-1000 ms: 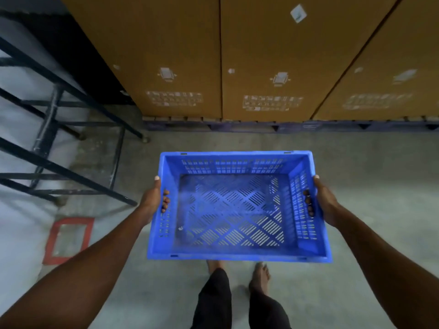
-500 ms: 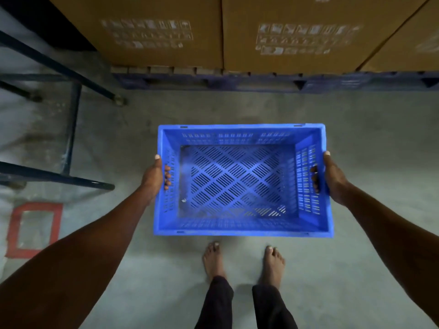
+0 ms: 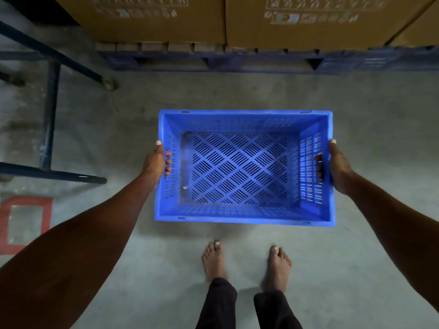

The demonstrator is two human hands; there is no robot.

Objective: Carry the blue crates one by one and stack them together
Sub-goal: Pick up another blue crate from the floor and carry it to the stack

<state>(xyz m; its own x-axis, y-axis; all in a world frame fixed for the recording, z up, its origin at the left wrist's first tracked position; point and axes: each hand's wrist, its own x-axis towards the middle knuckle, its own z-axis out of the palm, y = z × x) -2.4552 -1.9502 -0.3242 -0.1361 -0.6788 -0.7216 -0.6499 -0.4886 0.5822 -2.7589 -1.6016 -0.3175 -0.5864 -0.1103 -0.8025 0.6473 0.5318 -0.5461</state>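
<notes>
One empty blue crate [image 3: 242,170] with a slotted floor and perforated walls hangs level above the concrete floor, in front of my bare feet. My left hand [image 3: 156,162] grips its left short wall, fingers curled through the handle slot and thumb on the rim. My right hand [image 3: 333,166] grips the right short wall the same way. No other blue crate is in view.
Large brown cartons [image 3: 308,20] on a dark blue pallet [image 3: 237,60] stand close ahead. A dark metal rack frame [image 3: 51,115] stands at the left. A red floor marking [image 3: 25,222] lies lower left. Bare concrete [image 3: 380,115] stretches to the right.
The crate has gone lower toward the floor in both hands, and my view has tilted further down. My feet now stand side by side behind it.
</notes>
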